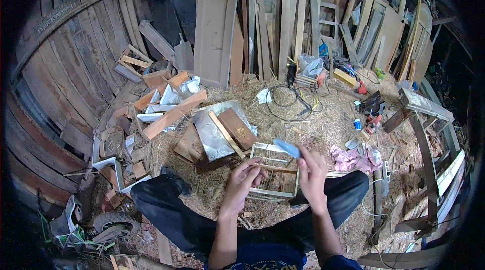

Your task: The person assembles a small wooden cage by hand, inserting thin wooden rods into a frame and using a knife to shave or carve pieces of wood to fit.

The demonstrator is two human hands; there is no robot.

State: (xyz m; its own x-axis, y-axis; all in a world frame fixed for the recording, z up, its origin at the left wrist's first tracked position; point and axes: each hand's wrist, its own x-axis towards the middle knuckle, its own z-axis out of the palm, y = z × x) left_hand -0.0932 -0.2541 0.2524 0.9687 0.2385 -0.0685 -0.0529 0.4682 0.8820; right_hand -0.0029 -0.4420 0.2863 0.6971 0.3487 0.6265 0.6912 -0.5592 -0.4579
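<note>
A small frame of pale wooden strips with thin bars (273,198), like a little cage, rests on the floor between my bent legs. At its left side, my left hand (242,184) is closed with curled fingers over the top edge; whatever they pinch is too small to make out. Above the frame's right side, my right hand (313,179) grips a light blue, narrow, rounded object (286,147). It points up and to the left, away from my fingers, and its exact kind is unclear.
Boards and a metal sheet (214,133) lie just beyond the frame. Scrap wood (174,113) is piled left. A black cable (288,110) coils farther back. To the right are pink cloth (356,159), a blue can (357,124) and a wooden trestle (424,105). Shavings cover the floor.
</note>
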